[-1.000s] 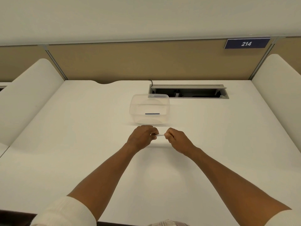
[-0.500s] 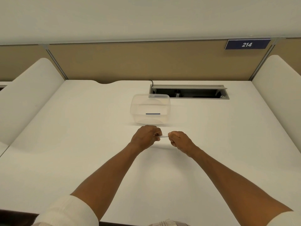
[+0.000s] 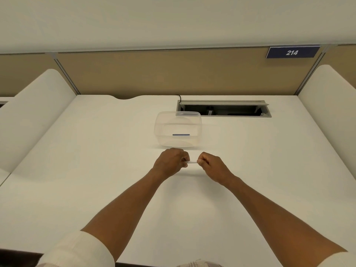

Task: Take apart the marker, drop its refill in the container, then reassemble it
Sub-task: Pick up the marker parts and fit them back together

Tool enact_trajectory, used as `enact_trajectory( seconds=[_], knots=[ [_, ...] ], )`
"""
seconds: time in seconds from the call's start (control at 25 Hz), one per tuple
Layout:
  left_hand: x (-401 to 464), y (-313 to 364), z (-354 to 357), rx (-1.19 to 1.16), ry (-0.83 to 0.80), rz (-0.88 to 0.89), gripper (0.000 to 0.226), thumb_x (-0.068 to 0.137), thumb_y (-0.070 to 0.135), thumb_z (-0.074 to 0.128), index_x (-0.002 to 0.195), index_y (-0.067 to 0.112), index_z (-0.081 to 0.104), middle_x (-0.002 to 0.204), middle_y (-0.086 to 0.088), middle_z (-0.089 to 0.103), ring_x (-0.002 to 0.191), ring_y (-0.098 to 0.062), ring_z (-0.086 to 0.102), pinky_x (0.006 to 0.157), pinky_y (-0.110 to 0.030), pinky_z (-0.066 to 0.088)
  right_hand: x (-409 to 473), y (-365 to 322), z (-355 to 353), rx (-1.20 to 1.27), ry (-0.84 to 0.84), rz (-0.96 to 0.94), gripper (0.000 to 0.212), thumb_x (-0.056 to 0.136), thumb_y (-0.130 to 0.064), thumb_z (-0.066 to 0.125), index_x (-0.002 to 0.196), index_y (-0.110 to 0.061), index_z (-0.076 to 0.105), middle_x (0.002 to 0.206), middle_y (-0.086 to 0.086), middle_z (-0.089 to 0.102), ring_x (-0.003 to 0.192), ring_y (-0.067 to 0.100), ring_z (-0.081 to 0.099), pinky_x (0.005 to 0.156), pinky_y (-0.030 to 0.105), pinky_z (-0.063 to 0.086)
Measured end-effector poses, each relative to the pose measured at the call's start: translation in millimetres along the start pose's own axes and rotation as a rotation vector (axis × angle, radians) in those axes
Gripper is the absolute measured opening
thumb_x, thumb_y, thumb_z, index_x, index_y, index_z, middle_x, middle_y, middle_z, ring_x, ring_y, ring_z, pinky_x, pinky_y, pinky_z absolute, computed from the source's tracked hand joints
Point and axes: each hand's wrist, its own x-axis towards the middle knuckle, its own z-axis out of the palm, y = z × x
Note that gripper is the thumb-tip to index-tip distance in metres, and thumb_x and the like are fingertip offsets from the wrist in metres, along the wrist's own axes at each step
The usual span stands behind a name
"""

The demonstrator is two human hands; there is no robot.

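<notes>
Overhead, the head view looks down on a wide white desk [image 3: 96, 189] bounded by a tan partition wall [image 3: 154, 74] at the back and rounded white side dividers [image 3: 32, 116] left and right; open desk surface lies on both sides of the forearms and toward the near edge. A grey-rimmed rectangular cable hatch [image 3: 223, 108] is cut into the desk at the back, right of centre, and a blue plate marked 214 [image 3: 292, 52] sits on the partition.

Both hands meet just in front of the container, holding a slim white marker [image 3: 192, 162] level between them — only a short white stretch shows. The left hand [image 3: 170, 162] has its fingers curled round one end; the right hand [image 3: 212, 166] pinches the other end with curled fingers. Whether the marker's parts are joined I cannot tell.

Just beyond the hands stands a clear plastic rectangular container [image 3: 159, 130], its far right corner overlapping the hatch's near edge. Inside it lies a thin blue refill stick [image 3: 181, 134] — flat, running left to right.
</notes>
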Motion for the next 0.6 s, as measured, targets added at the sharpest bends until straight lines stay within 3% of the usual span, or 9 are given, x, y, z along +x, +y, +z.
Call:
enact_trajectory(
  seconds=[0.16,0.32,0.44,0.6],
  knots=[
    [-0.5,3.5,0.8,0.006,0.008,0.015,0.008,0.081,0.019,0.072,0.088,0.022,0.070,0.086,0.006,0.069,0.082,-0.019,0.059,0.064,-0.029,0.043,-1.1,-3.1,4.8,0.039,-0.040,0.079,0.037,0.100,-0.027,0.041,0.064,-0.016,0.043,0.058,-0.002,0.043,0.056,0.017,0.036,0.058,0.032,0.032],
    [-2.2,6.6,0.9,0.027,0.004,0.035,0.009,0.080,0.018,0.073,0.088,0.021,0.069,0.087,0.005,0.069,0.082,-0.018,0.059,0.064,-0.029,0.042,-5.9,-7.1,5.5,0.420,-0.116,0.310,0.043,0.101,-0.035,0.040,0.062,-0.016,0.046,0.052,0.002,0.040,0.044,0.016,0.034,0.044,0.023,0.027],
    [-2.9,5.1,0.4,0.029,0.009,0.015,0.009,0.080,0.019,0.073,0.088,0.021,0.069,0.088,0.005,0.069,0.083,-0.019,0.060,0.066,-0.031,0.046,-5.8,-3.0,5.3,0.383,-0.074,0.270,0.047,0.103,-0.043,0.038,0.072,-0.013,0.058,0.056,0.001,0.056,0.044,0.015,0.045,0.042,0.023,0.031],
    [-3.7,3.7,-1.5,0.020,0.019,-0.003,0.011,0.080,0.019,0.073,0.090,0.020,0.069,0.090,0.004,0.069,0.085,-0.020,0.060,0.070,-0.034,0.050,-4.5,1.2,3.5,0.249,-0.018,0.116,0.024,0.099,-0.026,0.048,0.082,-0.012,0.059,0.070,-0.001,0.065,0.053,0.016,0.050,0.053,0.025,0.039]
  ],
)
